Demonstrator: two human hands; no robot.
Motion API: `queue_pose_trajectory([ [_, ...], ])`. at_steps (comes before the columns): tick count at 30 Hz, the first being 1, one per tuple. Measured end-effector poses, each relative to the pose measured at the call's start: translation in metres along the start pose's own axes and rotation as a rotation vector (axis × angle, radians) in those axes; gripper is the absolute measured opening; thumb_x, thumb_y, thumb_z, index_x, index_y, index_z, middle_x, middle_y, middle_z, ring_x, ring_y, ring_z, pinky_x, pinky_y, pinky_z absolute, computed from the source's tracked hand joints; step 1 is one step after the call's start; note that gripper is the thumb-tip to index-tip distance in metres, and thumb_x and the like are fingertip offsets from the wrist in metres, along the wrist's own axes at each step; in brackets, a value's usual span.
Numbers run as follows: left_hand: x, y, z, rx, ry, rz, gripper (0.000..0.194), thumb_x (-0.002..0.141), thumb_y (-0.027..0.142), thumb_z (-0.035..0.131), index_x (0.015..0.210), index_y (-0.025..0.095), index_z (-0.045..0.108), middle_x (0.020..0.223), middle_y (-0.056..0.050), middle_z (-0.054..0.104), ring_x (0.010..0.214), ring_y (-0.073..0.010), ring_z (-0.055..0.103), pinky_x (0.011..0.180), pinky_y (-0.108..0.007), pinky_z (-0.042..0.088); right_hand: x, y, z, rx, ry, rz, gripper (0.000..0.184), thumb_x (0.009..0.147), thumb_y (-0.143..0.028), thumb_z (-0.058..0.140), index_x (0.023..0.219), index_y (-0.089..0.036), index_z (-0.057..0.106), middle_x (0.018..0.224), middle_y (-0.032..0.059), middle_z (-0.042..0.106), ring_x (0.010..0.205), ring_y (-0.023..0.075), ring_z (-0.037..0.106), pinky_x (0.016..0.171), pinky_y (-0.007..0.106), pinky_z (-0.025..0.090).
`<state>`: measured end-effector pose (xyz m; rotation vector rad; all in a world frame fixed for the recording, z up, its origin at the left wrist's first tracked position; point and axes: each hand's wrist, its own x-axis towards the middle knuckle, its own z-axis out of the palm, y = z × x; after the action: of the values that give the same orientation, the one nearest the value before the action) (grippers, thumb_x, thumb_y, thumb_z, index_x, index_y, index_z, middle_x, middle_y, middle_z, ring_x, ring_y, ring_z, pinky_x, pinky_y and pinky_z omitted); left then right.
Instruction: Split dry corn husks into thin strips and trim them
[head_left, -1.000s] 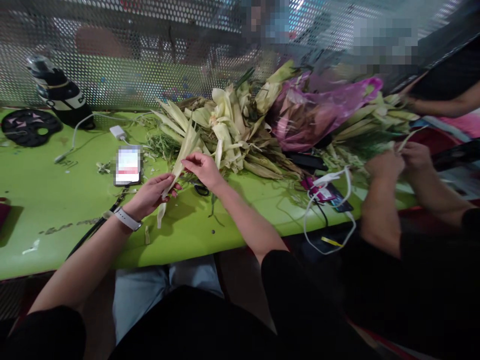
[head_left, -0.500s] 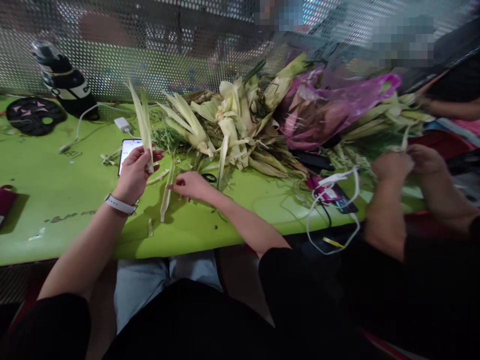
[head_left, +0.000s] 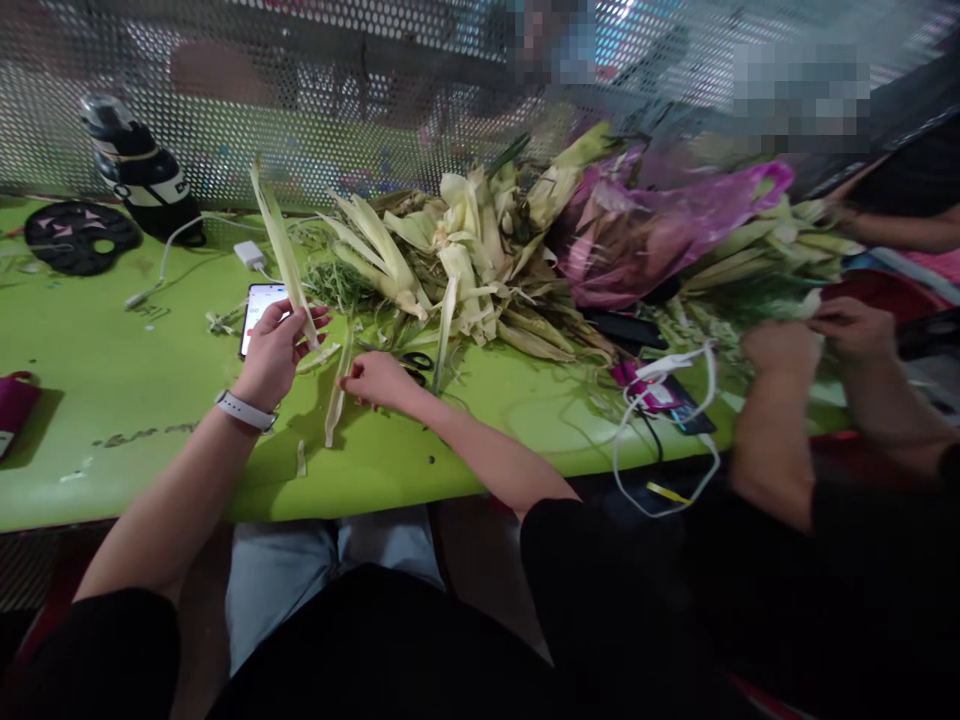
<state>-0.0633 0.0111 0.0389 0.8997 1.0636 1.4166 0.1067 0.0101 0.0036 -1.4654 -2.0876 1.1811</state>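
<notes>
My left hand (head_left: pixel 279 335) is closed round the lower end of a pale green corn husk (head_left: pixel 279 235), which stands up and leans a little left. Lower and to the right, my right hand (head_left: pixel 377 380) has its fingers pinched at the edge of a narrow husk strip (head_left: pixel 336 415) on the green table (head_left: pixel 180 380). Black-handled scissors (head_left: pixel 415 362) lie just behind my right hand, partly hidden by it. A lit phone (head_left: pixel 259 305) is behind my left hand. A small husk scrap (head_left: pixel 301 459) lies near the table's front edge.
A large heap of corn husks (head_left: pixel 465 250) and a pink plastic bag (head_left: pixel 637 240) fill the back. On the right, a co-worker's hands (head_left: pixel 817 340) are at work near white cables (head_left: pixel 712 370). A black bottle (head_left: pixel 146 180) and a black palette-shaped object (head_left: pixel 79 238) stand at left.
The view has shifted slightly. My left hand still holds the husk upright, and my right hand stays at the strip with its fingers drawn a little closer together.
</notes>
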Motion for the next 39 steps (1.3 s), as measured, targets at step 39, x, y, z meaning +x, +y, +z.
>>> queue_pose_trajectory([
  [39,-0.037,-0.021,0.029,0.135,-0.384,-0.173,0.021,0.093,0.026,0.059,0.112,0.016,0.058,0.11,-0.011,0.07,0.097,-0.0215,0.07,0.073,-0.033,0.062,-0.009,-0.005,-0.035,0.458,0.473,-0.294,0.024,0.085,-0.039,0.065,0.075,-0.02,0.053,0.057,-0.0054,0.055,0.044,0.0065,0.048,0.042,0.02,0.041],
])
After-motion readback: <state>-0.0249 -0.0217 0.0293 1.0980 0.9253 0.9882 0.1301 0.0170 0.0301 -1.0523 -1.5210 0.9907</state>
